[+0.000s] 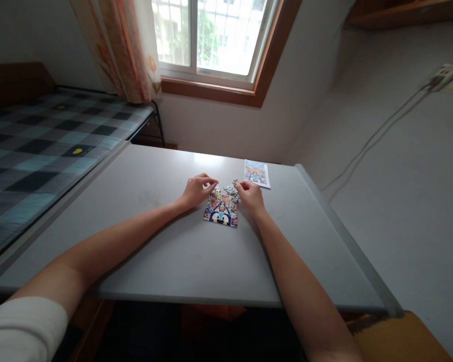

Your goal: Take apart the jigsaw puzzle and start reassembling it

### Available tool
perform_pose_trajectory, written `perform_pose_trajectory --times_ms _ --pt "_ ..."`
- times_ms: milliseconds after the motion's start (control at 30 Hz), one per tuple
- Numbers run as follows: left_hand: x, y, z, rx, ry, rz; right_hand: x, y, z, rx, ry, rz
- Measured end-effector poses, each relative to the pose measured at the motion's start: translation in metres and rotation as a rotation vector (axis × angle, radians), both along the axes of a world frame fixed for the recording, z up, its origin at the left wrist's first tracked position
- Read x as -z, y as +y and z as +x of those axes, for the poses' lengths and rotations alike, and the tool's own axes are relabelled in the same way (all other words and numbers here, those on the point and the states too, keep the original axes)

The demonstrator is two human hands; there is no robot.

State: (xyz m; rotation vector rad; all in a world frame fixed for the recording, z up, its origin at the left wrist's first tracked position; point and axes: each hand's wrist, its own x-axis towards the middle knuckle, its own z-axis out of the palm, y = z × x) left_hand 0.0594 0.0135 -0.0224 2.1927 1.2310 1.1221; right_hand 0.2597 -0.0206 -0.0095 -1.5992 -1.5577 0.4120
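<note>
A partly assembled jigsaw puzzle (222, 213) lies flat on the grey table, showing a blue cartoon dog's face at its near edge and a crowded, colourful pattern above. Its far edge is uneven, with a few small pieces (230, 190) around it. My left hand (196, 191) is at the puzzle's far left corner, thumb and forefinger drawn together; whatever lies between the tips is too small to make out. On the far right side, my right hand (251, 195) pinches a small puzzle piece (236, 182) beside the puzzle's edge.
A printed picture sheet (257, 173) with the same dog lies beyond my right hand. The table (154, 261) has a raised right edge. A checkered bed (60, 130) stands at left, a window (211, 40) ahead, and a cable (373, 136) runs along the right wall.
</note>
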Motion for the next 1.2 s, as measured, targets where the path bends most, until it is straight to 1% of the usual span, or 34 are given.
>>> perform_pose_trajectory --times_ms 67,167,233,333,400,500,567,633,733,900,1200 --pt "0.001 0.000 0.000 -0.048 0.130 -0.039 0.002 0.002 0.003 0.046 -0.022 -0.055" --pt "0.002 0.001 0.001 -0.060 0.213 -0.070 0.003 0.002 0.006 0.108 -0.093 -0.032" --pt "0.002 0.000 0.001 -0.064 0.201 -0.065 0.002 0.001 0.006 0.093 -0.152 -0.011" --pt "0.000 -0.004 0.002 -0.081 0.189 -0.021 0.000 -0.002 0.003 0.026 -0.259 -0.025" --pt "-0.002 -0.008 0.003 -0.043 0.240 0.034 -0.001 -0.004 0.001 0.008 -0.325 -0.051" --pt "-0.005 -0.014 0.004 0.092 0.358 0.111 -0.003 -0.006 -0.001 0.033 -0.380 -0.094" --pt "-0.005 -0.017 0.005 0.171 0.409 0.138 -0.004 -0.006 -0.001 0.054 -0.398 -0.122" --pt "-0.004 -0.018 0.004 0.211 0.428 0.145 -0.004 -0.007 -0.001 0.060 -0.407 -0.139" --pt "-0.004 -0.018 0.004 0.233 0.425 0.147 -0.002 -0.007 0.000 0.044 -0.403 -0.126" --pt "-0.003 -0.017 0.003 0.256 0.408 0.142 0.001 -0.007 0.002 0.025 -0.390 -0.059" --pt "-0.002 -0.011 0.001 0.303 0.377 0.078 0.002 -0.004 0.000 -0.079 -0.379 -0.058"
